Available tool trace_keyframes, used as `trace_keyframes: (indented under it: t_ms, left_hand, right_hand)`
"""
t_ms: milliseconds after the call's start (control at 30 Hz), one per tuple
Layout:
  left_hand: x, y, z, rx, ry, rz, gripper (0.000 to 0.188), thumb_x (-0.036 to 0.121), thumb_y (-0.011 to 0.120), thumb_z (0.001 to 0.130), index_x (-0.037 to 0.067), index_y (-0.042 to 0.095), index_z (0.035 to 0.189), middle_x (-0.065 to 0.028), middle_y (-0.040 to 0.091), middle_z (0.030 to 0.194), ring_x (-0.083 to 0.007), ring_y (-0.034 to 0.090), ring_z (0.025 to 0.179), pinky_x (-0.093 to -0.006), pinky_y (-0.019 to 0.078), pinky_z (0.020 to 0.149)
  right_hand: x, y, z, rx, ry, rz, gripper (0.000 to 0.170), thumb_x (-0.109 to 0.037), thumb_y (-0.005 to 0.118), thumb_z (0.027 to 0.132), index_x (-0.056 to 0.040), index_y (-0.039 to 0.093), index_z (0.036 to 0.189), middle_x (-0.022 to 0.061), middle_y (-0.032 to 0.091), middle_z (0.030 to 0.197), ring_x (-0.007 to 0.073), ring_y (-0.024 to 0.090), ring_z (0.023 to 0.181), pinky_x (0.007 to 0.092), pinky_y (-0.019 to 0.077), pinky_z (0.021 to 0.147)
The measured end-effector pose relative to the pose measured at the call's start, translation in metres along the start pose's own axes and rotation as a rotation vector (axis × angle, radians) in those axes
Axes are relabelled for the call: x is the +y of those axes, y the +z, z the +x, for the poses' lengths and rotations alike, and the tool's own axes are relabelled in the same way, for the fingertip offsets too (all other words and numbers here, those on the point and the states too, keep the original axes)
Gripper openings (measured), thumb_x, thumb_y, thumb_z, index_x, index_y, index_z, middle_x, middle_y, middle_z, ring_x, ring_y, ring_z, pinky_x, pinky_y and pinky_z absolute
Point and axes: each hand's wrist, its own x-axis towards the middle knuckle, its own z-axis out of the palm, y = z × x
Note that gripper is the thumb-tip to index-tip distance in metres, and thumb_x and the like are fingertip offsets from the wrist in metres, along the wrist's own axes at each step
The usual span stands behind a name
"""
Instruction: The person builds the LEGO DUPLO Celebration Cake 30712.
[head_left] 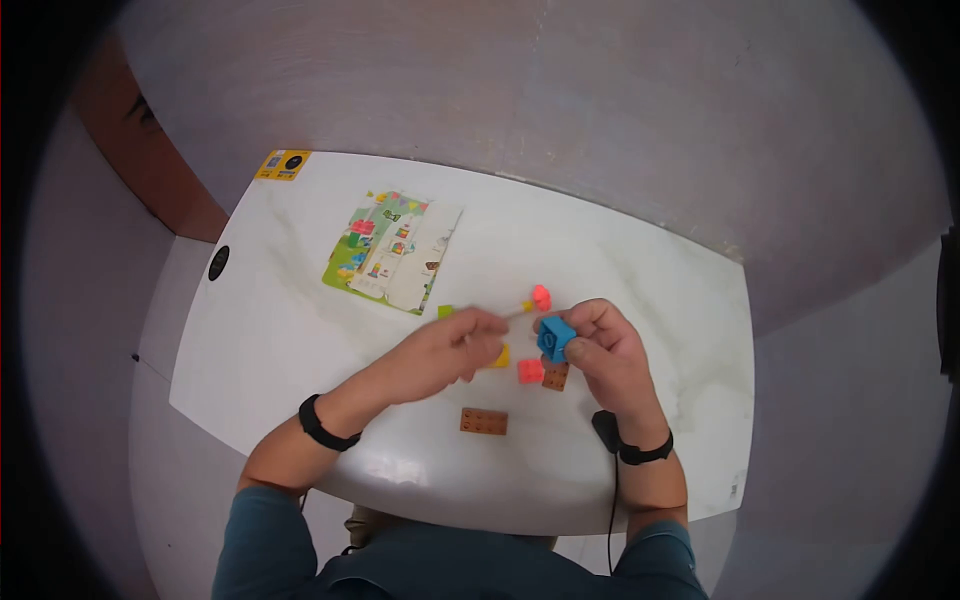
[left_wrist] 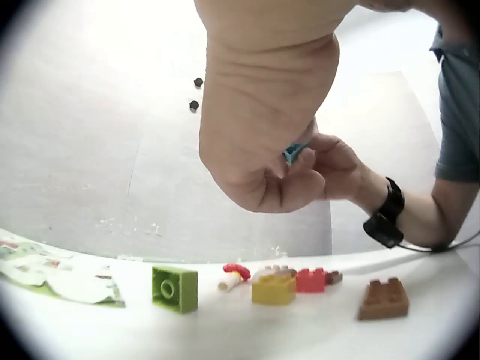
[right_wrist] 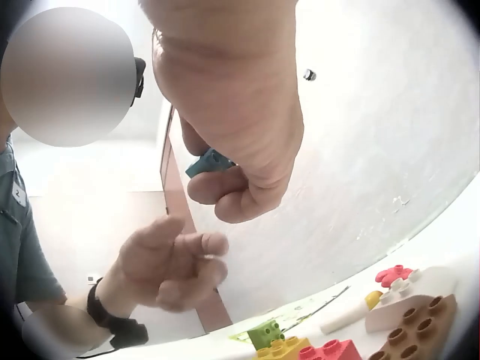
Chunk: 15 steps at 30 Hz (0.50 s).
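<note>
Plain walls [head_left: 560, 110] back a white desk [head_left: 300, 340]. Papers [head_left: 392, 250] lie far left. Right of them, the green block [left_wrist: 186, 289] rests on its side. Next, the left hand [head_left: 440, 352] is above the desk, fingers loosely bent and apart, holding nothing. The yellow block [head_left: 501, 357], the near brown block [head_left: 484, 421], the red block [head_left: 530, 371] and the red piece [head_left: 541, 297] follow, then the far brown block [head_left: 556, 378], just beside the red block. Furthest right, the right hand [head_left: 615, 365] pinches the blue block [head_left: 553, 342] off the desk.

Progress: judged early; the loose blocks appear unjoined and remain to be handled. Obscured: the left hand partly covers the yellow block and is blurred; fingers hide part of the blue block, so whether it is one piece cannot be confirmed. The white piece [right_wrist: 411, 297] is cut off by other items.
</note>
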Motion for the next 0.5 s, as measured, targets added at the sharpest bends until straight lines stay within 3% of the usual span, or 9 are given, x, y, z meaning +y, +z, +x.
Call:
trace_keyframes:
  t_ms: [33,67,133,167,233,300,367,500]
  left_hand:
    - [-0.005,0.005,-0.008,-0.028,-0.037,0.146,0.055,0.037,0.068,0.103,0.005,0.053,0.146,-0.0072,0.061,0.127,-0.0146,0.064,0.091,-0.0298,0.0538,0.082]
    - [-0.009,0.012,-0.017,-0.015,-0.026,0.138,0.055,0.037,0.068,0.103,0.005,0.053,0.146,-0.0072,0.061,0.127,-0.0146,0.064,0.091,-0.0298,0.0538,0.082]
    - [-0.015,0.025,-0.038,-0.062,-0.038,0.498,0.059,0.026,0.079,0.093,0.004,0.055,0.142,-0.0109,0.059,0.131,-0.0229,0.067,0.097,-0.0348,0.0555,0.089]
    - [-0.030,0.029,-0.041,-0.049,-0.043,0.488,0.059,0.026,0.079,0.093,0.004,0.055,0.142,-0.0109,0.059,0.131,-0.0229,0.067,0.097,-0.0348,0.0555,0.089]
    - [-0.071,0.039,-0.043,0.027,0.194,0.745,0.063,0.024,0.082,0.086,0.003,0.056,0.140,-0.0150,0.056,0.134,-0.0318,0.067,0.108,-0.0403,0.0557,0.094]
    - [-0.071,0.045,-0.043,0.073,0.147,0.740,0.064,0.022,0.084,0.082,0.004,0.058,0.138,-0.0155,0.054,0.134,-0.0351,0.064,0.116,-0.0432,0.0554,0.095]
    - [-0.079,0.046,-0.038,0.103,0.122,0.757,0.058,0.021,0.085,0.080,0.007,0.061,0.132,-0.0145,0.056,0.130,-0.0346,0.065,0.113,-0.0430,0.0557,0.094]
    - [-0.093,0.041,-0.034,0.141,0.154,0.691,0.047,0.021,0.087,0.078,0.010,0.067,0.119,-0.0148,0.058,0.121,-0.0365,0.066,0.106,-0.0458,0.0556,0.091]
  right_hand:
    - [0.002,0.001,0.000,-0.030,0.006,-0.005,0.025,-0.001,0.063,0.099,-0.0053,0.057,0.123,0.0091,0.069,0.120,0.0148,0.067,0.103,0.0326,0.0562,0.093]
    - [0.002,0.005,0.000,-0.045,-0.005,-0.025,0.027,0.001,0.063,0.098,-0.0050,0.057,0.124,0.0060,0.070,0.116,0.0116,0.066,0.095,0.0294,0.0557,0.086]
    - [0.001,0.010,-0.001,-0.028,0.033,-0.101,0.027,0.001,0.065,0.098,-0.0045,0.058,0.123,0.0036,0.069,0.111,0.0100,0.064,0.090,0.0279,0.0542,0.080]
    - [0.003,0.013,-0.002,0.006,0.066,-0.164,0.028,0.001,0.066,0.097,-0.0040,0.058,0.123,0.0013,0.069,0.105,0.0083,0.062,0.085,0.0265,0.0527,0.075]
    - [0.010,0.019,-0.003,0.019,0.099,-0.254,0.029,0.001,0.068,0.096,-0.0037,0.060,0.123,0.0000,0.067,0.100,0.0069,0.059,0.081,0.0256,0.0504,0.072]
    - [0.024,0.021,-0.015,0.035,0.136,-0.348,0.030,0.000,0.070,0.095,-0.0034,0.061,0.123,-0.0014,0.065,0.094,0.0056,0.057,0.077,0.0247,0.0480,0.068]
    - [0.040,0.019,-0.027,0.002,0.062,-0.865,0.032,-0.001,0.072,0.093,-0.0034,0.063,0.124,0.0003,0.062,0.090,0.0068,0.057,0.077,0.0254,0.0486,0.069]
    - [0.056,0.041,-0.054,-0.073,0.043,-0.993,0.034,-0.001,0.072,0.092,-0.0041,0.065,0.124,0.0060,0.064,0.091,0.0140,0.061,0.079,0.0298,0.0520,0.072]
